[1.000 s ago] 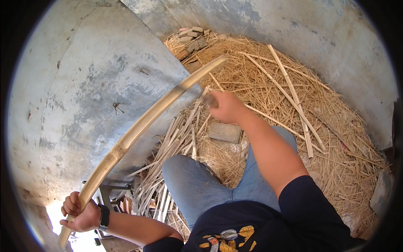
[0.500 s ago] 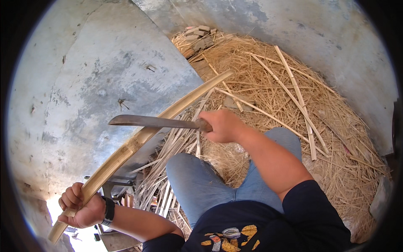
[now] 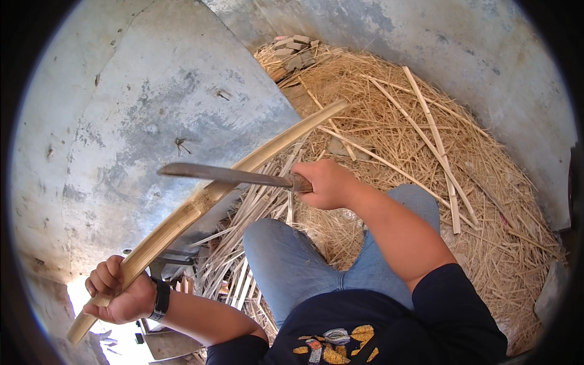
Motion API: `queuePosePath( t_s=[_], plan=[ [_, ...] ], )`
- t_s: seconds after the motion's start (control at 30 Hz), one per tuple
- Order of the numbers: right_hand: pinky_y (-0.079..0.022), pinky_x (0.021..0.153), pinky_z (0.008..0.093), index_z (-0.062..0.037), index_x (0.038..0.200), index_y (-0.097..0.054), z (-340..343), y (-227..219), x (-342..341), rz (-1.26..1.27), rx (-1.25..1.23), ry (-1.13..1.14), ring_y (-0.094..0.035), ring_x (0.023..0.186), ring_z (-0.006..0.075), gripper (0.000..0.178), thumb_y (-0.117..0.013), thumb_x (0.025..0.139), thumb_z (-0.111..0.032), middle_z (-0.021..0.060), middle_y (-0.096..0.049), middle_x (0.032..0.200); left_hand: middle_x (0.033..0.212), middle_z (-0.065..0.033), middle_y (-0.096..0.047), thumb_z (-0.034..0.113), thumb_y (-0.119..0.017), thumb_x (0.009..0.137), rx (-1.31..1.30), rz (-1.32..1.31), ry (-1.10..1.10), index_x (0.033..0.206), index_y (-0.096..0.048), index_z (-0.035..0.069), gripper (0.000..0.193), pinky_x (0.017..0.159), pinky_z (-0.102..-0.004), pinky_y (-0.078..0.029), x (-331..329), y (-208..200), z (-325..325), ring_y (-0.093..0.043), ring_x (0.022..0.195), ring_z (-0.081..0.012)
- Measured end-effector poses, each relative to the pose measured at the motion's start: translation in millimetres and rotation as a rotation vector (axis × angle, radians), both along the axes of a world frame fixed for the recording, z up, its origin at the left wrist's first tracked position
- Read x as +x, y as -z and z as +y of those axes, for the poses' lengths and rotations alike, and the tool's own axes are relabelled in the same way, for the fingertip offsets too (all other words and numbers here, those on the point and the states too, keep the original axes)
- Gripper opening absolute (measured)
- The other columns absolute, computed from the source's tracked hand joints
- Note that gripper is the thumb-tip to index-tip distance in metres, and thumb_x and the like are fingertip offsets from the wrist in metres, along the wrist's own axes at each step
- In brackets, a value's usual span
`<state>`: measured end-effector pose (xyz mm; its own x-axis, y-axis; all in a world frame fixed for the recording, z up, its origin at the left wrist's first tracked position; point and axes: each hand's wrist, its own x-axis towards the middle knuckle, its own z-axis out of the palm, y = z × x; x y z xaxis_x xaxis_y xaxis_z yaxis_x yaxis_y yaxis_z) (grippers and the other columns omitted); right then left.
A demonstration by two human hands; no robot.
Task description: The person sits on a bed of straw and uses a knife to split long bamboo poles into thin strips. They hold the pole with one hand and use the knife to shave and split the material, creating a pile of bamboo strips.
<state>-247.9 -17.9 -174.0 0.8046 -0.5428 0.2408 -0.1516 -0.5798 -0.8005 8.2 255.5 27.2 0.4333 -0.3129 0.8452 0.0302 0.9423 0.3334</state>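
I saw, over my remote feed, the left hand (image 3: pixel 125 293) clamped on a split bamboo length (image 3: pixel 161 239), fingers curled around it near its lower end, a short tail jutting past them. So low a grip, I judged, left most of the length free and the knuckles well apart from the blade. The right hand (image 3: pixel 328 184) had its fingers wrapped around the handle of a long knife (image 3: pixel 210 173), which crossed over the bamboo; touching or not, I couldn't tell. Thin slats (image 3: pixel 243 234) lay between both hands' fingers, lower down.
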Motion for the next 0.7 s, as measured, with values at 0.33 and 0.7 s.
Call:
queuePosePath(
  t_s=[0.33, 0.7],
  plan=[
    [-0.054, 0.08, 0.0405, -0.002, 0.124, -0.063, -42, 22, -14, -0.077, 0.146, 0.304, -0.069, 0.084, 0.0296, 0.049, -0.071, 0.079, -0.021, 0.0164, -0.072, 0.087, 0.057, 0.0069, -0.032, 0.041, -0.079, 0.078, -0.027, 0.078, -0.105, 0.078, -0.047, 0.016, 0.041, 0.053, -0.0249, -0.023, -22, -2, -11, -0.027, 0.05, -0.0069],
    [-0.044, 0.05, 0.026, -0.0045, 0.106, -0.06, -17, -7, -15, 0.157, 0.638, -0.119, -0.054, 0.056, 0.0086, 0.031, -0.074, 0.082, -0.02, 0.0, -0.056, 0.069, 0.055, 0.0093, -0.034, 0.053, -0.081, 0.075, 0.056, -0.139, 0.275, 0.082, -0.052, 0.017, 0.046, 0.05, -0.0243, -0.021, -26, 5, -41, -0.027, 0.047, -0.0047]
  ],
)
